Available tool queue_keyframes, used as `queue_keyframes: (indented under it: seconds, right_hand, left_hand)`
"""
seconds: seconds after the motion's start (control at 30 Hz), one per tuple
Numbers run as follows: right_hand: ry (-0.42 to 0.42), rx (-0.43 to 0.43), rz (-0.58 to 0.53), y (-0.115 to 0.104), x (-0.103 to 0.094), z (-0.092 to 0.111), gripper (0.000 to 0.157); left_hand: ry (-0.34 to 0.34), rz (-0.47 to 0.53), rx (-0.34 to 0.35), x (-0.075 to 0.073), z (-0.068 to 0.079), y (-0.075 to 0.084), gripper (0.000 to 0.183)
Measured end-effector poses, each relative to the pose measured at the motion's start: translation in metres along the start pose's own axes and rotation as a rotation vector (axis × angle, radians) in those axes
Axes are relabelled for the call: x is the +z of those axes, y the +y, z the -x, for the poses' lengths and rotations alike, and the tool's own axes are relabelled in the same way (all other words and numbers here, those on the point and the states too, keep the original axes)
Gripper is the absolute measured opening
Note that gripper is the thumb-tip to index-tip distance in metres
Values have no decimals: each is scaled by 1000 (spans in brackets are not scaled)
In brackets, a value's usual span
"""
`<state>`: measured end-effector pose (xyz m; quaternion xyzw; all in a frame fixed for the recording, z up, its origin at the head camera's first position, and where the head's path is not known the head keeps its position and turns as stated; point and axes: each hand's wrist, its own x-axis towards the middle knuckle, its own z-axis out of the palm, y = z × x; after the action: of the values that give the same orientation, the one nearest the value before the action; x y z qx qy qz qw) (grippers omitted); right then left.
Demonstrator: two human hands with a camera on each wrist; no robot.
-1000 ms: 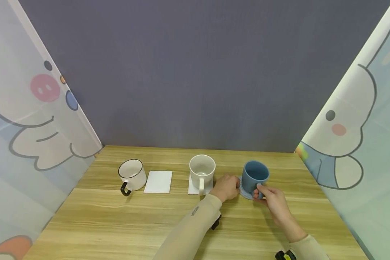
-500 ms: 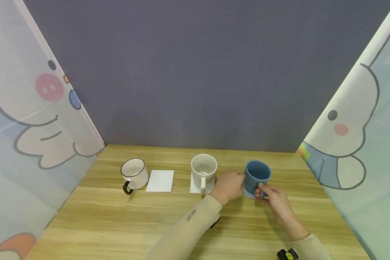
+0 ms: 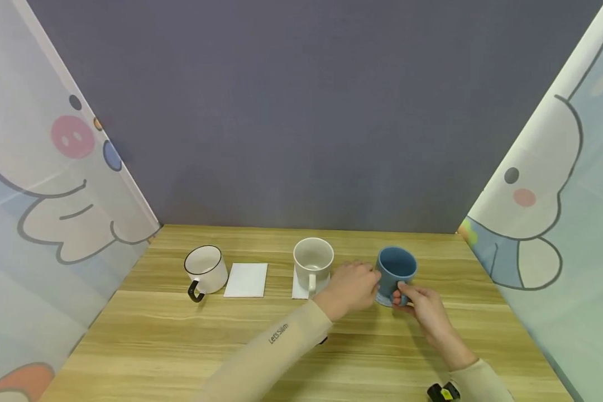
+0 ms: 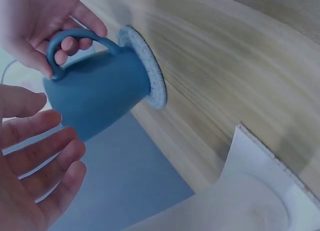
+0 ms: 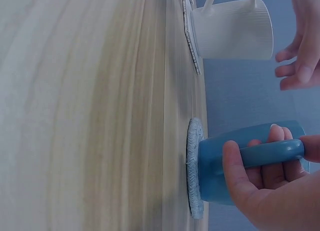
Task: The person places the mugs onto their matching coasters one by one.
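Observation:
A blue mug (image 3: 390,281) stands upright on a round woven blue-grey coaster (image 5: 193,166) at the right of the table. Its handle is gripped by my right hand (image 3: 427,315), fingers through the loop and thumb against it. My left hand (image 3: 350,289) hovers just left of the mug, holding nothing. In the left wrist view its fingers (image 4: 55,163) are loosely bent and spread. The right wrist view shows a gap between this hand and both the blue mug and the white ribbed mug (image 5: 232,31).
Behind my left forearm, the white ribbed mug sits on a square white coaster (image 3: 298,290). Farther left lie another square white coaster (image 3: 246,280) and a white mug with black rim and handle (image 3: 212,279). A grey panel (image 3: 301,123) closes the table's back.
My left hand has come away from the round coaster's left edge, lifting up and slightly back. The right hand keeps its grip on the handle, and the blue mug has hardly moved.

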<state>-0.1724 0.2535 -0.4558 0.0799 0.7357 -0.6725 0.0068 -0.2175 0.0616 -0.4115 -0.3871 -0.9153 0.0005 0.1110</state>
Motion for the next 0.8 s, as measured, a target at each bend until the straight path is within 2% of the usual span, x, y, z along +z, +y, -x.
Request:
queue_keyframes:
  seconds: [0.2,0.43,0.67,0.8]
  right_hand:
    - [3,9,4,-1,0,-1,40]
    - [0,16,1,-3,1,-2,40]
    - [-4,21,-6,-3,0,0,37]
    - [-8,33,-12,-3,0,0,36]
  left_hand:
    - [48,-70,59,-11,15,2,13]
    - [95,-69,94,-20,33,-1,13]
    - [145,-126,144,-20,52,-8,12]
    - [215,-139,161,-17,64,-13,14]
